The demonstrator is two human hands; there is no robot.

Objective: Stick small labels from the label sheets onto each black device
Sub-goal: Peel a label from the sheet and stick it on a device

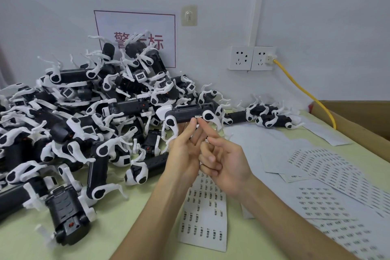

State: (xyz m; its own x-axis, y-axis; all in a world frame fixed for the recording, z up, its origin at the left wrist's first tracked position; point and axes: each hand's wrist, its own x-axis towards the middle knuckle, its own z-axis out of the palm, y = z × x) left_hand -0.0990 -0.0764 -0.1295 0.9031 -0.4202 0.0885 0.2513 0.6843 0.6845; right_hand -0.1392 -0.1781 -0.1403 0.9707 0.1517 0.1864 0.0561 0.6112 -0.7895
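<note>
Propping one black device (185,114) up just above the middle of the view, at twelve o'clock from both hands, with white legs splaying off either end. Reaching up under it with the left hand (185,154), holding the fingers (187,133) straight and close together, tips touching the underside; not seeing the thumb, so not telling whether anything is pinching from behind. Pointing in from five o'clock with the right hand (228,162), stretching the index finger (207,132) out straight, tip touching the device's lower edge right under a small white label (198,116), and curling the other three fingers into the palm around nothing. Finding that label sitting on the dark body, just beside the white joint at the three o'clock end. Spotting a big pile of devices (84,116) at nine o'clock, black bodies and white legs tangling every way. Catching a short row of devices (268,115) at two o'clock, along the wall. Looking down at six o'clock to a label sheet (204,217) lying flat on the pale green table (126,234), partly under the wrists. Noting more label sheets (320,177) fanning out at four o'clock, a cardboard box (358,118) edging in at three o'clock, and a yellow cable (306,92) trailing down from the wall sockets (252,58) at one o'clock.
</note>
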